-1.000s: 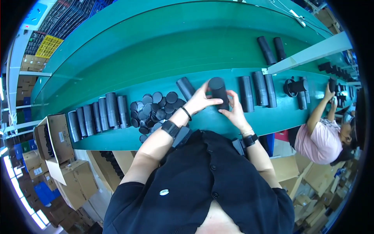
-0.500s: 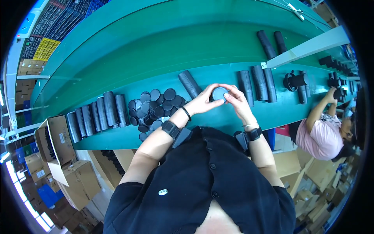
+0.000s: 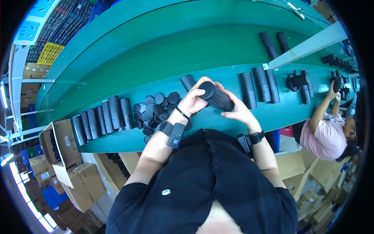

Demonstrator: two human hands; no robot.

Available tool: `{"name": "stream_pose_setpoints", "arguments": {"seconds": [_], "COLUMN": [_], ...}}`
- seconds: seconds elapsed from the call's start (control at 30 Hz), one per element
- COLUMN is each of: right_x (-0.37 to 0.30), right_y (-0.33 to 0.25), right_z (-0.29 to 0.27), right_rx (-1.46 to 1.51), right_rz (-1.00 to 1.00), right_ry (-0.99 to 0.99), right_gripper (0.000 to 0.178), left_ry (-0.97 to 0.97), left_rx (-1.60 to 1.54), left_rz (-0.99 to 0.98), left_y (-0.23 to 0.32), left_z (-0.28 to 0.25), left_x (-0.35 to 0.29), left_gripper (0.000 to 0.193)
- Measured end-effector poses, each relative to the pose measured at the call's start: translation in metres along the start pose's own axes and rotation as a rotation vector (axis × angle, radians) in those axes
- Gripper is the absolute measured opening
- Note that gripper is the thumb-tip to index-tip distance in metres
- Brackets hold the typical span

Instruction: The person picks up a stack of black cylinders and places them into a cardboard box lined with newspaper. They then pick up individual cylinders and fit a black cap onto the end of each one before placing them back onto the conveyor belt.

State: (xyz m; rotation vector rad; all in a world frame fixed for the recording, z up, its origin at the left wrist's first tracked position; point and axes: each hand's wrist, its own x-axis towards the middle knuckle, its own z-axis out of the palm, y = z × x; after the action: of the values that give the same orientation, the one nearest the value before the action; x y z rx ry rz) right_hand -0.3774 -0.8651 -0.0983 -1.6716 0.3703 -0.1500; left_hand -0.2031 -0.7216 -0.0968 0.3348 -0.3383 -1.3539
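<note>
A factory assembly workshop was indicated: black cylinders [image 3: 114, 113] were laid along a long green tabletop [image 3: 226, 124], cartons [image 3: 87, 185] were stacked toward eight o'clock, crates [image 3: 70, 23] toward ten, and a co-worker [image 3: 323, 136] was seen toward three.

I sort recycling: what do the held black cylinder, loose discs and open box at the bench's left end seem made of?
Held black cylinder: probably satin plastic, from its soft highlights. Loose discs: likely smooth plastic, given their even sheen. Open box: matte brown cardboard, shown by its folded flaps.
</note>
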Motion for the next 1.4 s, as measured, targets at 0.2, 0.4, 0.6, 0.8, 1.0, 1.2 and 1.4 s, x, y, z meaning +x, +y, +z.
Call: {"name": "stream_pose_setpoints", "arguments": {"seconds": [0.2, 0.4, 0.6, 0.8, 1.0, 1.2, 1.4], "right_x": [-0.004, 0.0, 0.007, 0.05, 0.062, 0.064, 0.057], "right_y": [-0.016, -0.015, 0.006, -0.009, -0.004, 0.002, -0.009], "right_z": [0.008, 0.012, 0.017, 0.001, 0.0, 0.016, -0.013], "right_rx": [-0.324, -0.501, -0.633, 0.582, 0.506, 0.523, 0.016], "right_rz": [-0.108, -0.197, -0.031, 0.11, 0.088, -0.001, 0.02], "right_ry": [0.214, 0.31, 0.25, 0.212, 0.218, 0.284, 0.018], "right_gripper": [0.063, 0.061, 0.073, 0.038, 0.031, 0.03, 0.077], "left_ry": [0.211, 0.193, 0.273, 0.327, 0.28, 0.255, 0.302], "left_rx": [0.018, -0.082, -0.002, 0.375, 0.408, 0.391, -0.039], "left_rz": [0.038, 0.115, 0.076, -0.046, -0.071, 0.031, 0.042], "left_y": [0.001, -0.007, -0.012, -0.016, -0.015, -0.015, 0.001], "left_z": [-0.003, -0.011, -0.022, -0.032, -0.027, -0.025, -0.049], "left_x": [0.004, 0.005, 0.023, 0.041, 0.047, 0.045, 0.038], "left_gripper": [0.04, 0.037, 0.029, 0.029, 0.047, 0.046, 0.037]}}
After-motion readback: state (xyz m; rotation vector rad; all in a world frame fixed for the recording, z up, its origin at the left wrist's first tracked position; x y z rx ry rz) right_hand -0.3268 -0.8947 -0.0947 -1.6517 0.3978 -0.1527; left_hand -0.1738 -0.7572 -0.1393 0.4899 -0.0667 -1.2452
